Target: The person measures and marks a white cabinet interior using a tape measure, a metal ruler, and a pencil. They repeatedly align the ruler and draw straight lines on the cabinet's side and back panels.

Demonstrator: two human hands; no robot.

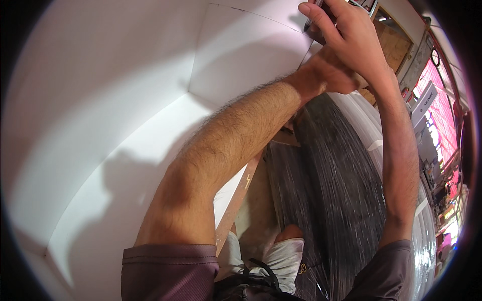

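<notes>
My right hand point(354, 35) is raised at the top right, its fingers closed round a slim pen point(308, 22) with a dark tip. The pen's tip points down at a white panel point(246, 50), close to the end of a thin dark line drawn across it. Just beneath, my left hand point(334, 75) reaches to the panel's right edge, crossed by my right hand and wrist. Its fingers are hidden there, so whether they grip anything does not show. A shiny metal piece point(370, 6) shows beside my right hand, partly cut off.
White panels form a box-like cabinet point(125, 125) on the left, with a brown-edged board point(238, 200) along its front. Bundles in dark plastic wrap point(336, 175) lie close on my right, beside clear-wrapped pieces point(424, 241). Pink mesh point(434, 95) hangs at the far right.
</notes>
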